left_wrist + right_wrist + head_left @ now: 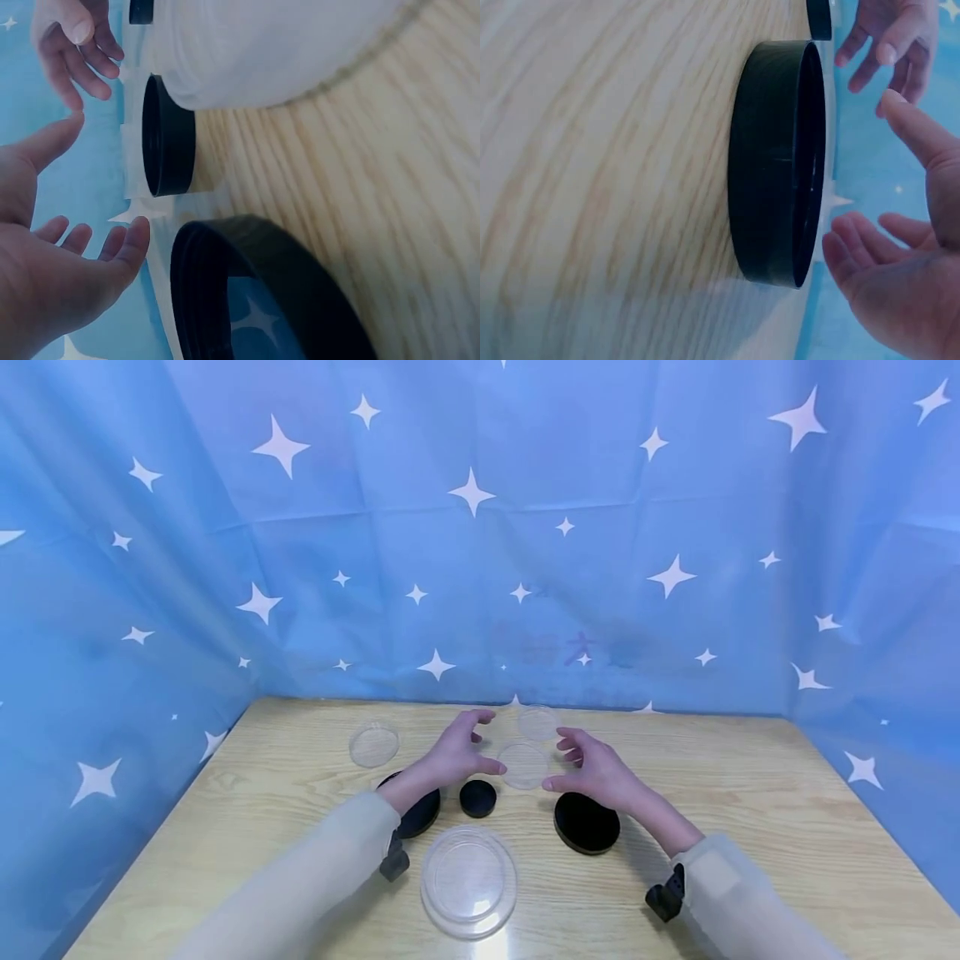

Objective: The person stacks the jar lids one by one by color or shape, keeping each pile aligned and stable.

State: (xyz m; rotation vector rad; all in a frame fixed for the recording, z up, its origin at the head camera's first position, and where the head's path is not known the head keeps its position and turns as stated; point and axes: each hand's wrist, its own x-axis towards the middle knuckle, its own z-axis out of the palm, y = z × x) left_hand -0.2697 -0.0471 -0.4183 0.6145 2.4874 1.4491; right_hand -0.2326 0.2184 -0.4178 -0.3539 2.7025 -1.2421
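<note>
My left hand [456, 753] and right hand [596, 770] face each other over the far half of the table, fingers spread and loosely bent, nothing held. Between them lie two clear round plastic pieces [523, 767], one behind the other. A small black round lid [477, 798] sits just in front of the left hand. Under the left forearm is a larger black ring-like lid [422, 817], partly hidden. Another large black lid [587, 823] lies below the right hand. In the right wrist view that black lid [769, 165] stands beside the right hand [900, 292], apart from it.
A large clear round container [469, 882] stands near the front middle of the wooden table [750, 793]. Another clear round piece [374, 745] lies at the back left. A blue curtain with white stars [480, 568] encloses the back and sides.
</note>
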